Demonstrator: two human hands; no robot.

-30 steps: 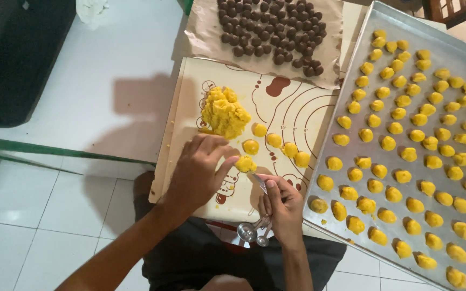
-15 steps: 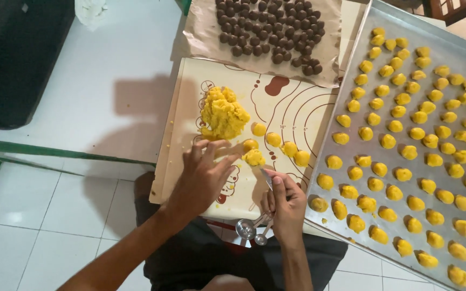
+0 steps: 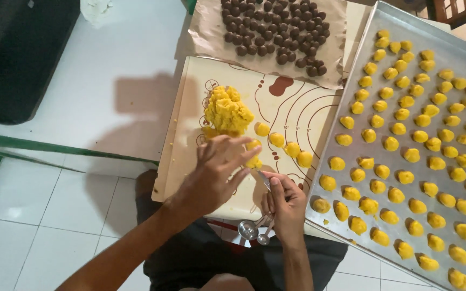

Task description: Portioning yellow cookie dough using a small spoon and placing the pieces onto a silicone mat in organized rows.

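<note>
1. Tray (image 3: 370, 37), right of the mat: nearly full of yellow balls (image 3: 390, 143) in rough rows; a few gaps at its near left edge
2. Mat (image 3: 190, 134): dough heap (image 3: 227, 110) still sizeable, so I judge a good share is left to portion; four loose balls (image 3: 276, 139) lie in a line just right of the heap, not yet on the tray
3. Brown paper (image 3: 206, 32) beyond the mat: many dark balls (image 3: 276, 24), a dense cluster, apart from the yellow ones
4. Left hand (image 3: 217, 172): fingertips pinched together on a dough piece (image 3: 253, 161) at the near end of that line
5. Right hand (image 3: 286, 205): grip clamped on metal measuring spoons (image 3: 254, 229), bowls hanging off the mat's near edge
6. Mat and tray rest on a white tiled floor (image 3: 55, 70)
</note>
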